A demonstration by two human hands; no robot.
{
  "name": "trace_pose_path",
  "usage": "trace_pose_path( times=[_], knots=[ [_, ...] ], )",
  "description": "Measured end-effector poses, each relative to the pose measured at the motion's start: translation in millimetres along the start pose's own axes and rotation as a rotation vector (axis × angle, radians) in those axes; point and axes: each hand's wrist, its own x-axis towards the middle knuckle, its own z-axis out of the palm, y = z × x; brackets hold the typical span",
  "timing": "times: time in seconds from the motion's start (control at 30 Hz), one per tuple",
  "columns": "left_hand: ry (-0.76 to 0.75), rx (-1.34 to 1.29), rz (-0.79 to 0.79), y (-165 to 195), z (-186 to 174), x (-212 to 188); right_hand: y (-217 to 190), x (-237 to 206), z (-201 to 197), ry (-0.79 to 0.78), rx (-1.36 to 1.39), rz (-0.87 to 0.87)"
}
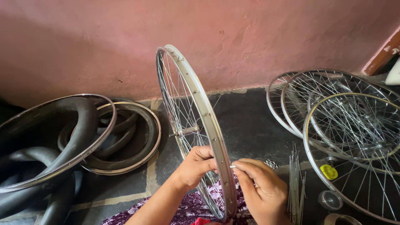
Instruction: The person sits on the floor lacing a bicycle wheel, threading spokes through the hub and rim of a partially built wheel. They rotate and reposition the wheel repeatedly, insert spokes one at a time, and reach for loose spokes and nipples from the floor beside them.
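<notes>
Upright wheel rim (207, 121), long axis 11-to-5 o'clock; left hand (196, 165) grips it at 9 o'clock, right hand (260, 187) pinches a spoke end (232, 167) at 3 o'clock.

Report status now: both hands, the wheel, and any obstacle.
Left hand grips upright wheel rim. Right hand pinches spoke end at rim. Loose spokes beside, not blocking.

Floor-level bicycle repair workshop — spoked wheels (346, 125) stacked by a rough pink plaster wall (233, 37), bare rims (125, 141) and black inner tubes (62, 146) on the dark stone floor (250, 121), loose spokes (295, 183) bundled nearby.
</notes>
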Motion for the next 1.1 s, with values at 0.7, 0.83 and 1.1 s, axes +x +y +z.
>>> trace_pose_path(
  times=[0.7,0.83,1.1],
  knots=[
    [0.077,0.007,0.029,-5,0,6,-17,16,25,0.033,-0.369,-0.316],
    [0.032,-0.012,0.066,-7,-5,7,-19,17,20,-0.089,-0.436,-0.388],
    [-0.018,-0.062,0.014,-5,-5,10,-26,35,17,-0.092,-0.306,-0.225]
  ],
)
